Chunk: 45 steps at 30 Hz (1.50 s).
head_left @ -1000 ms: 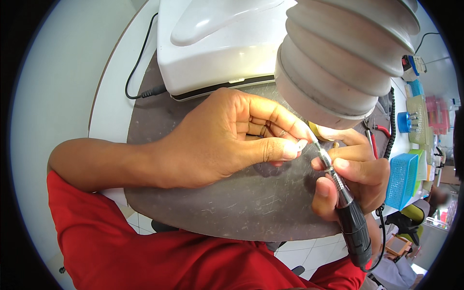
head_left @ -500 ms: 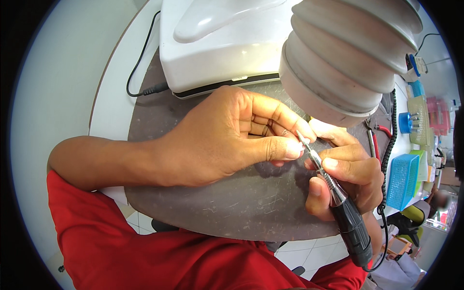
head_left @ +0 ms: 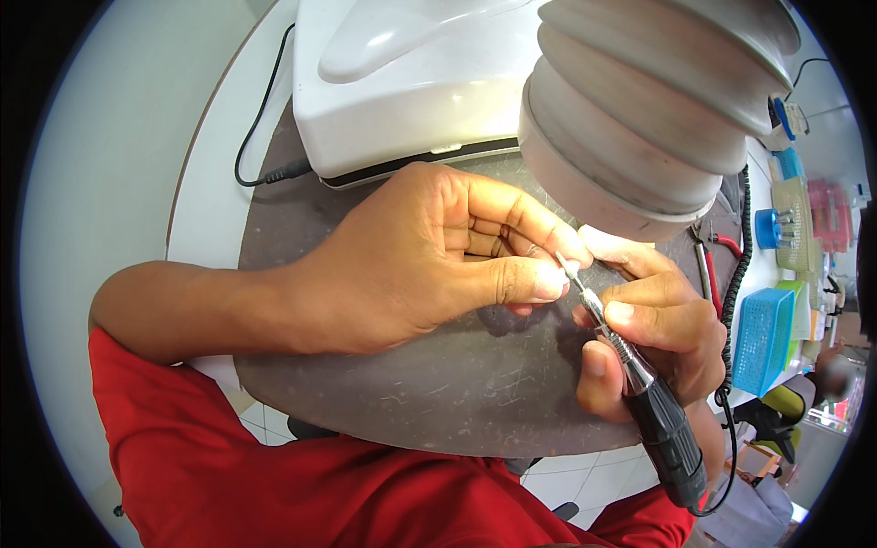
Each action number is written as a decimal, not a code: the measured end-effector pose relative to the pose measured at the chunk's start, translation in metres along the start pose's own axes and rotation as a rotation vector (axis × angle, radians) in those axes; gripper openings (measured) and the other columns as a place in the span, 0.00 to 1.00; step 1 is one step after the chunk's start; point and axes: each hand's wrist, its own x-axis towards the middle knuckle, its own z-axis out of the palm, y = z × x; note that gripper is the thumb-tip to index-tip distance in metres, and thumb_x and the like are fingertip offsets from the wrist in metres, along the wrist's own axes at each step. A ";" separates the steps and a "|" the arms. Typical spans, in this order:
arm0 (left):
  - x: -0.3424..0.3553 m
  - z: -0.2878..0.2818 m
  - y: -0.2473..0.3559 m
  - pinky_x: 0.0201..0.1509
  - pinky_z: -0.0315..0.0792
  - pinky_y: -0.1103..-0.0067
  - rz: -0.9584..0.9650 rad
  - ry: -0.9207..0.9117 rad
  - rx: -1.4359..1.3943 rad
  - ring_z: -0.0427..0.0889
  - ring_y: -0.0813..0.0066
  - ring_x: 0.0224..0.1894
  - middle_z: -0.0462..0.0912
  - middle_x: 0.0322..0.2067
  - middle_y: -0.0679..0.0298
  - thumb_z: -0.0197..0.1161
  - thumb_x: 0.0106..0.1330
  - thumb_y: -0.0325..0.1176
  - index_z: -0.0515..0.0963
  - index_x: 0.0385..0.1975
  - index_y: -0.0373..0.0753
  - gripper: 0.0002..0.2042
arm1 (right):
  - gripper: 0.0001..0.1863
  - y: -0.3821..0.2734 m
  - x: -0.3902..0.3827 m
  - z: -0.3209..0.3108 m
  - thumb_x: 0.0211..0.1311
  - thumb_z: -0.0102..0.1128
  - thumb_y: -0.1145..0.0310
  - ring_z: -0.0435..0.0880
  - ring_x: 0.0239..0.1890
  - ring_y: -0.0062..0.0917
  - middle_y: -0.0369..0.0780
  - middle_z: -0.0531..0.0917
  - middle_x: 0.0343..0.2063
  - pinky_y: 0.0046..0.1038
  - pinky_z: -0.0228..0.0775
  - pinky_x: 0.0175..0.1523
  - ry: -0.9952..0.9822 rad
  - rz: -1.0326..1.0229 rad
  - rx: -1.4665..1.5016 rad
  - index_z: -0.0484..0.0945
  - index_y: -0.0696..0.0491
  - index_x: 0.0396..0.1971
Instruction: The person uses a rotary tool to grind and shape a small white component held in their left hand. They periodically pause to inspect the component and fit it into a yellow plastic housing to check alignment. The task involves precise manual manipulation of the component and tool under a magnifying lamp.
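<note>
Bright overall. We read light as from above: soft shadow under the left hand (head_left: 402, 265) on the grey work surface (head_left: 411, 393). Glare spots on the white housing (head_left: 411, 105). We get black fisheye vignetting, bowed white tabletop (head_left: 208, 201), hazy pink containers (head_left: 829, 217) far right.

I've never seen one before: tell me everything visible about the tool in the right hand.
The tool looks like a thick pen: ridged black rear, perhaps plastic; shiny, metal-looking front with a coil-like section; slim pointed bit. It slants across the grey mat's edge, bit to the upper left, rear to the lower right. The right hand's grip is around the front. A black cord leaves the rear. The bit appears right beside the left thumb; whether it spins or touches anything cannot be told.
</note>
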 end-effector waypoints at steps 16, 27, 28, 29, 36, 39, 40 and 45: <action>0.000 0.001 0.004 0.39 0.74 0.80 0.007 -0.009 0.016 0.78 0.77 0.34 0.79 0.34 0.60 0.63 0.60 0.24 0.71 0.38 0.33 0.10 | 0.14 0.003 -0.002 0.001 0.57 0.59 0.69 0.80 0.27 0.29 0.42 0.77 0.24 0.53 0.70 0.51 0.019 0.001 0.041 0.68 0.58 0.39; -0.001 0.001 0.005 0.40 0.75 0.80 0.003 0.001 0.020 0.79 0.76 0.36 0.79 0.36 0.60 0.64 0.59 0.24 0.72 0.39 0.31 0.10 | 0.14 0.003 0.001 -0.003 0.57 0.60 0.70 0.81 0.28 0.28 0.43 0.78 0.23 0.52 0.70 0.52 -0.027 -0.012 0.026 0.69 0.59 0.40; -0.001 0.001 0.005 0.40 0.75 0.80 0.003 -0.007 0.017 0.79 0.76 0.36 0.79 0.36 0.60 0.64 0.59 0.24 0.72 0.39 0.31 0.10 | 0.14 0.002 0.001 -0.004 0.57 0.60 0.70 0.81 0.29 0.29 0.43 0.78 0.23 0.52 0.70 0.52 -0.028 -0.009 0.026 0.69 0.59 0.40; -0.001 0.000 0.004 0.40 0.75 0.80 0.004 -0.014 0.014 0.79 0.76 0.36 0.79 0.36 0.59 0.64 0.59 0.24 0.72 0.39 0.31 0.10 | 0.14 0.001 0.000 -0.004 0.56 0.60 0.70 0.81 0.29 0.30 0.43 0.79 0.23 0.52 0.70 0.52 -0.028 -0.005 0.027 0.69 0.59 0.39; 0.000 0.000 0.003 0.39 0.75 0.80 0.000 -0.005 -0.002 0.79 0.75 0.36 0.80 0.36 0.58 0.64 0.60 0.24 0.73 0.36 0.32 0.09 | 0.14 0.000 -0.002 -0.005 0.56 0.60 0.69 0.82 0.34 0.42 0.43 0.79 0.23 0.52 0.68 0.52 -0.017 0.017 0.063 0.70 0.58 0.39; 0.001 -0.001 0.000 0.39 0.75 0.80 0.019 -0.012 -0.006 0.79 0.75 0.35 0.80 0.36 0.58 0.64 0.60 0.24 0.72 0.37 0.32 0.09 | 0.14 -0.001 -0.003 -0.007 0.56 0.59 0.69 0.81 0.38 0.45 0.44 0.78 0.24 0.52 0.67 0.53 -0.042 0.043 0.095 0.68 0.57 0.40; 0.001 -0.001 0.000 0.39 0.75 0.80 0.022 -0.012 -0.002 0.79 0.75 0.35 0.79 0.36 0.58 0.63 0.60 0.24 0.72 0.37 0.32 0.09 | 0.15 -0.001 -0.003 -0.007 0.57 0.59 0.69 0.81 0.39 0.45 0.44 0.78 0.24 0.51 0.67 0.53 -0.051 0.047 0.100 0.67 0.57 0.40; 0.000 0.000 0.004 0.39 0.75 0.79 0.013 -0.014 0.021 0.79 0.75 0.36 0.79 0.36 0.59 0.63 0.61 0.25 0.72 0.40 0.32 0.10 | 0.15 -0.004 -0.003 -0.008 0.59 0.57 0.68 0.79 0.43 0.48 0.44 0.76 0.25 0.49 0.67 0.52 -0.061 0.051 0.133 0.64 0.57 0.41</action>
